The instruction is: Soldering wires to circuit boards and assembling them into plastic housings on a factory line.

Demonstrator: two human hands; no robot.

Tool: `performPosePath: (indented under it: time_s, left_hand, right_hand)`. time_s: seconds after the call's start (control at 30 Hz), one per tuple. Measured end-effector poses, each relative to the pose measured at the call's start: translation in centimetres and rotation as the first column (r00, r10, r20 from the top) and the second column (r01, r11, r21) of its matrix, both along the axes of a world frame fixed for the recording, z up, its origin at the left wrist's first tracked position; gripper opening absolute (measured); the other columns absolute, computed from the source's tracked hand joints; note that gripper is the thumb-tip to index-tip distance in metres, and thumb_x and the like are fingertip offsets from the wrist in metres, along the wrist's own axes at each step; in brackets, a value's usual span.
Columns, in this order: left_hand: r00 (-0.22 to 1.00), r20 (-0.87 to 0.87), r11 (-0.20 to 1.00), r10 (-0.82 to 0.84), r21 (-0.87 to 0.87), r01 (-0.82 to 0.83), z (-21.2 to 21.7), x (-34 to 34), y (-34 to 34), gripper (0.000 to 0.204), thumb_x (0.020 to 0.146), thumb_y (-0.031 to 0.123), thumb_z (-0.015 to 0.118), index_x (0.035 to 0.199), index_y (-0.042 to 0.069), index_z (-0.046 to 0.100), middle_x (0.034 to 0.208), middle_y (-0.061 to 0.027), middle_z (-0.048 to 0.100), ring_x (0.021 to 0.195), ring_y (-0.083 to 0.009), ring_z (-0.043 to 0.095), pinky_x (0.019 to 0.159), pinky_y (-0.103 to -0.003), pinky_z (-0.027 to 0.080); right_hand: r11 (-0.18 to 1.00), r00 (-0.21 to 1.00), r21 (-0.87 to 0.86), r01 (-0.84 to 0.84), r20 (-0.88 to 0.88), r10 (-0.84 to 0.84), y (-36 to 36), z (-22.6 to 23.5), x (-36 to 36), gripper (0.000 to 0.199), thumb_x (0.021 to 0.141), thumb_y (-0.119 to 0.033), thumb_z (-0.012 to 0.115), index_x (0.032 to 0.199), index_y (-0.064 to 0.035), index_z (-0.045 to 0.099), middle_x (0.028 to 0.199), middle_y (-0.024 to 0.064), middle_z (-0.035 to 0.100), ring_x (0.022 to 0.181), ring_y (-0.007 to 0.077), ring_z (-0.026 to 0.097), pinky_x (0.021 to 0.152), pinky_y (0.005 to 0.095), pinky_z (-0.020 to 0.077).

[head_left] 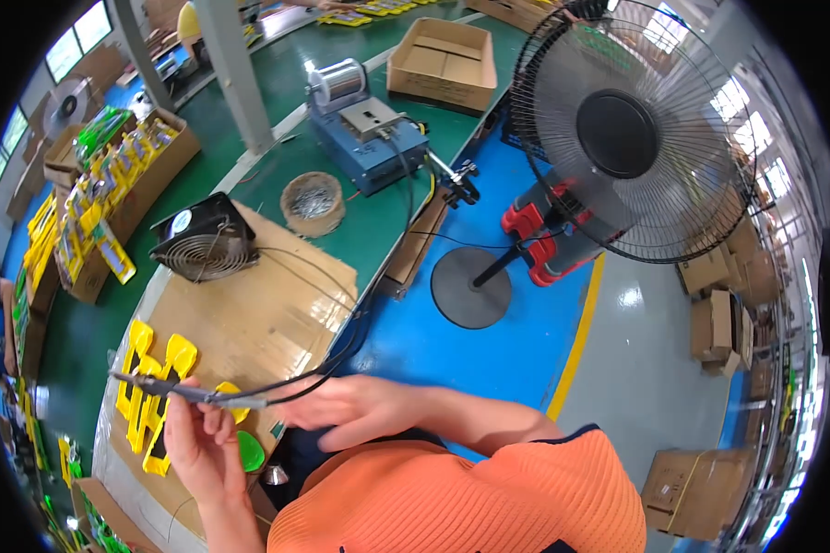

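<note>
In my left hand [200, 429], pinched fingers hold a dark soldering iron [161, 385], its thin tip toward the left over the yellow parts. A black cable [327, 370] runs from its rear up to a blue machine [364, 138] carrying a spool of solder wire [339, 83]. My right hand [355, 407] is beside the cable, fingers stretched and apart, holding nothing visible. Several yellow plastic parts [136, 405] lie on a brown board [249, 323] left of my hands. Partly behind the left hand are another yellow piece [231, 394] and a green piece [251, 452].
A small black fan [205, 238] and a round tub [312, 205] of silvery material stand farther up the bench. An open carton [443, 63] is at the back. Right of the bench stands a large floor fan [618, 134]. Boxes of yellow parts [111, 198] are at left.
</note>
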State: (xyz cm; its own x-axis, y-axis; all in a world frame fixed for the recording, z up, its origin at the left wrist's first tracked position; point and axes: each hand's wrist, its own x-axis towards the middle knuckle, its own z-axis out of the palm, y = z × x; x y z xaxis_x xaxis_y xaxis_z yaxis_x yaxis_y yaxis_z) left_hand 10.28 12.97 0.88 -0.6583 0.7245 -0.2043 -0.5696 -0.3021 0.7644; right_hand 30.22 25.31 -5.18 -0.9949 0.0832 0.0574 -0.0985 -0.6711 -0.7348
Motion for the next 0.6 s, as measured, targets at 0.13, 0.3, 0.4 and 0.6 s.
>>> performPosePath:
  time_s: [0.13, 0.3, 0.4, 0.6]
  left_hand:
    - [0.994, -0.104, 1.0, 0.021, 0.023, -0.018, 0.1, -0.9, -1.6, 0.032, 0.101, 0.023, 0.055, 0.117, -0.005, 0.059, 0.082, -0.0034, 0.055, 0.063, -0.0061, 0.045, 0.051, -0.019, 0.036]
    - [0.981, -0.186, 0.997, 0.057, -0.038, -0.065, -0.1, -0.7, -2.8, 0.034, 0.1, 0.023, 0.056, 0.119, -0.004, 0.058, 0.082, -0.003, 0.054, 0.061, -0.0048, 0.045, 0.05, -0.017, 0.035]
    - [0.982, -0.171, 0.996, 0.078, -0.034, -0.085, -0.4, -0.6, -3.1, 0.032, 0.101, 0.023, 0.055, 0.118, -0.004, 0.059, 0.08, -0.0028, 0.054, 0.061, -0.0048, 0.045, 0.05, -0.017, 0.035]
    - [0.979, -0.108, 0.978, 0.172, -0.102, -0.183, -0.3, 0.6, -3.8, 0.03, 0.101, 0.022, 0.055, 0.115, -0.004, 0.06, 0.076, -0.002, 0.056, 0.059, -0.0056, 0.045, 0.05, -0.019, 0.035]
  right_hand:
    - [0.926, 0.827, 0.32, 0.199, 0.452, -0.334, 8.3, -5.5, 15.9, 0.027, 0.091, -0.01, 0.067, 0.115, 0.0014, 0.066, 0.105, 0.0145, 0.071, 0.104, 0.0237, 0.068, 0.093, 0.0356, 0.0525]
    - [-0.155, -0.469, 0.874, 0.461, 0.092, -0.878, 22.0, -12.5, 37.6, 0.037, 0.084, -0.006, 0.07, 0.119, -0.0062, 0.06, 0.118, 0.006, 0.062, 0.11, 0.0167, 0.059, 0.093, 0.031, 0.0486]
    - [-0.555, -0.117, 0.82, 0.141, -0.543, -0.831, 27.6, -13.4, 43.4, 0.049, 0.085, -0.013, 0.073, 0.13, -0.0055, 0.055, 0.146, 0.0111, 0.042, 0.133, 0.0244, 0.043, 0.108, 0.0363, 0.0399]
    - [-0.177, 0.142, 0.911, 0.373, -0.245, -0.959, 30.8, -5.1, 38.1, 0.091, 0.075, -0.034, 0.081, 0.145, 0.0002, 0.035, 0.151, 0.0193, 0.036, 0.14, 0.0344, 0.03, 0.117, 0.0406, 0.0245]
